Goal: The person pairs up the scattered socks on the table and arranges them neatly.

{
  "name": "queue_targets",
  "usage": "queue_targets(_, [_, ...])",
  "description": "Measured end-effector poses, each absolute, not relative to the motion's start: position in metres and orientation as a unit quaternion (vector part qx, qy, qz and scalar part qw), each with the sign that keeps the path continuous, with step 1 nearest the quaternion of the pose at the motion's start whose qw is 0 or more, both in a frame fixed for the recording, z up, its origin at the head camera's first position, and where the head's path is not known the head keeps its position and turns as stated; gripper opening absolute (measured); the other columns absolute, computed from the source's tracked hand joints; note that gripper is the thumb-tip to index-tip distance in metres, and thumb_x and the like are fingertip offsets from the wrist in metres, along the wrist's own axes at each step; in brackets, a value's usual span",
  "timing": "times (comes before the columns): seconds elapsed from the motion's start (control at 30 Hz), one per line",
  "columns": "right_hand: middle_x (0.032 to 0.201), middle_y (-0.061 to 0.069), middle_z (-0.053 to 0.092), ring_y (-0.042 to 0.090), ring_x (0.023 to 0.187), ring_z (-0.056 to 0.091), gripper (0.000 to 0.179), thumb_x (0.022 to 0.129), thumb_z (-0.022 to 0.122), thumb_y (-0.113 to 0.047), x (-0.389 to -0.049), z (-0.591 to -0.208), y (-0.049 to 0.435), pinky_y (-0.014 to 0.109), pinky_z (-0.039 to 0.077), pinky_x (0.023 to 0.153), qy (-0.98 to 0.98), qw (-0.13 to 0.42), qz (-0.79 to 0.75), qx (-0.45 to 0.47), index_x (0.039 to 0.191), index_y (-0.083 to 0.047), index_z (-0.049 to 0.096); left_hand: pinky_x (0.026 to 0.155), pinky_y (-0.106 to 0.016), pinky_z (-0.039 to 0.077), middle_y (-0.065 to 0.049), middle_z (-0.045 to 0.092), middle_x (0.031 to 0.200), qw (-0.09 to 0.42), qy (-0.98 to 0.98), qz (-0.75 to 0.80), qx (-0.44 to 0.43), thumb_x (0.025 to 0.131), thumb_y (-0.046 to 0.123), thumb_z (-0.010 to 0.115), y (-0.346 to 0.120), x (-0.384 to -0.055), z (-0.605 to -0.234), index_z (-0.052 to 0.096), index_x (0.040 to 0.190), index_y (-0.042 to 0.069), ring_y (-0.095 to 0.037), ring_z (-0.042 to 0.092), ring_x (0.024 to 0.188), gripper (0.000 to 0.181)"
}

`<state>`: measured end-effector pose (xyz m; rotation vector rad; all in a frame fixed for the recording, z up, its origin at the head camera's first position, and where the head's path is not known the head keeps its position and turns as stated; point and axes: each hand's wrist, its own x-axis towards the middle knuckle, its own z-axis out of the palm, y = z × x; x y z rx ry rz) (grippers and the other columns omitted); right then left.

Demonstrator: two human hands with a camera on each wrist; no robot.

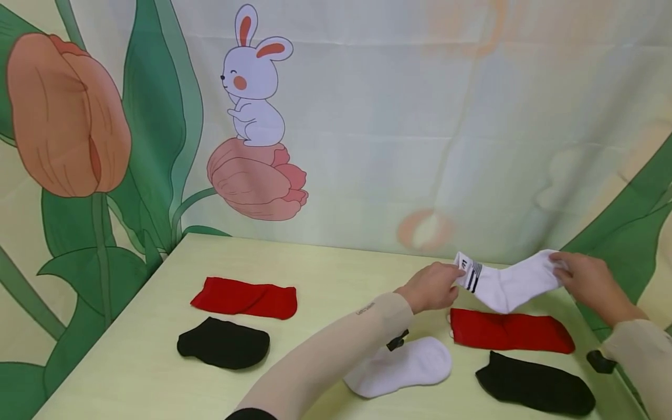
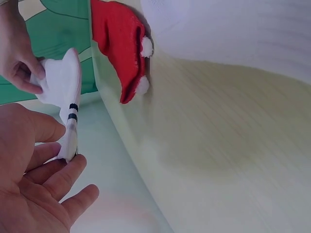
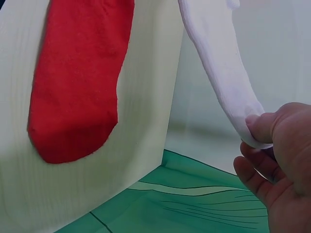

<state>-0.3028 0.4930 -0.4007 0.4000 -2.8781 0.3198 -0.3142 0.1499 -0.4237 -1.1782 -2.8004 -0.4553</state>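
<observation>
A white sock (image 1: 517,286) with black stripes near its cuff is held up over the back right of the table. My left hand (image 1: 433,286) pinches it at the striped cuff, and my right hand (image 1: 595,283) pinches the toe end. In the left wrist view, the thumb and fingers of the left hand (image 2: 41,170) meet at the cuff. The right wrist view has the right hand (image 3: 286,155) with its thumb on the toe. Below the held sock lies a red sock (image 1: 511,331), with small white pompoms at its cuff (image 2: 142,85).
A black sock (image 1: 535,385) lies in front of the right red one. Another white sock (image 1: 404,370) is partly covered by the left forearm. On the left lie a red sock (image 1: 249,298) and a black sock (image 1: 226,344). A printed cloth (image 1: 357,128) hangs behind the table (image 1: 131,326).
</observation>
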Motion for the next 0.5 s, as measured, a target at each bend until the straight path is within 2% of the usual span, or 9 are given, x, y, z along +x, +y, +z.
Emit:
queue_targets(0.17, [0.119,0.041,0.061,0.039,0.084,0.062,0.039,0.094,0.069,-0.004,-0.299,-0.397,0.488,0.051,0.055,0.070,-0.982,0.088,0.120,0.117,0.128,0.014,0.060,0.075,-0.013,0.044,0.003,0.067,0.134,0.038,-0.908,-0.144,-0.391,0.101,0.016,0.059,0.146,-0.313,-0.423,0.063,0.141,0.011,-0.005,0.059,0.089,0.040])
queue_targets(0.27, [0.115,0.040,0.063,0.031,0.077,0.058,0.040,0.094,0.069,-0.004,-0.296,-0.396,0.485,0.041,0.051,0.064,-0.983,0.081,0.121,0.111,0.128,0.014,0.060,0.078,-0.013,0.045,0.002,0.068,0.133,0.042,-0.905,-0.142,-0.398,0.101,0.015,0.058,0.144,-0.312,-0.424,0.064,0.140,0.010,-0.006,0.061,0.090,0.039])
queue_targets(0.5, [0.105,0.035,0.067,0.026,0.072,0.055,0.038,0.094,0.070,-0.003,-0.291,-0.392,0.481,0.037,0.048,0.061,-0.981,0.092,0.117,0.125,0.126,0.015,0.061,0.078,-0.012,0.047,0.003,0.069,0.131,0.046,-0.905,-0.151,-0.394,0.101,0.016,0.060,0.139,-0.308,-0.424,0.065,0.139,0.011,-0.006,0.065,0.094,0.038])
